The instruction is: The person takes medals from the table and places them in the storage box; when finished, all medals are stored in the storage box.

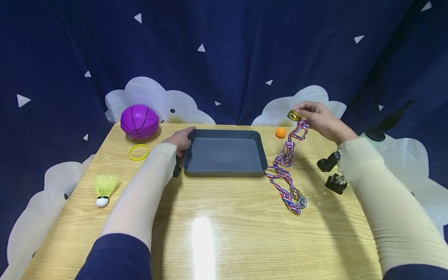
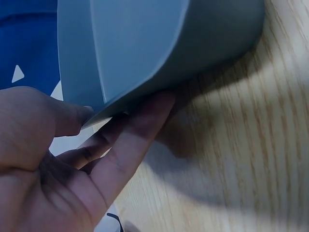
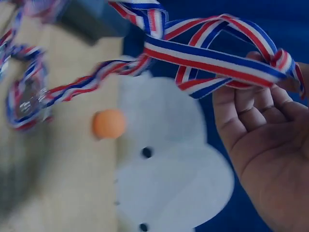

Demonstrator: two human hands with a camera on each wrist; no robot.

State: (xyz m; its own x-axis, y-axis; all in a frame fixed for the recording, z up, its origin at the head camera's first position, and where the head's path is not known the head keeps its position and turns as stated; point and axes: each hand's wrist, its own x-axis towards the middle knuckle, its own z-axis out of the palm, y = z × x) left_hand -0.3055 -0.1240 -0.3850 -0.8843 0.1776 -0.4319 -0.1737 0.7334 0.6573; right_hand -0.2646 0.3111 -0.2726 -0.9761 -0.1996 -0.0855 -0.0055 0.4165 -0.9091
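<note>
Raised above the table's far right, my right hand [image 1: 320,118] pinches a gold medal [image 1: 294,115]. Its red, white and blue striped ribbon [image 3: 212,60] hangs down in knots and tangles with other ribbons. A silver medal [image 1: 302,202] and a bronze-coloured medal [image 1: 295,193] lie on the wood at the lower end of the tangle. At the left wall of a dark grey rectangular tray [image 1: 224,172] is my left hand [image 1: 180,140]. In the left wrist view, the thumb sits at the tray's rim and the fingers [image 2: 133,145] lie against its outer side.
An orange ball [image 1: 280,132] sits between tray and right hand. Black objects [image 1: 329,162] lie near the right forearm. At the left are a purple ball [image 1: 139,121], a yellow ring [image 1: 138,152] and a shuttlecock [image 1: 105,188]. A dark blue curtain [image 1: 231,70] hangs behind the table.
</note>
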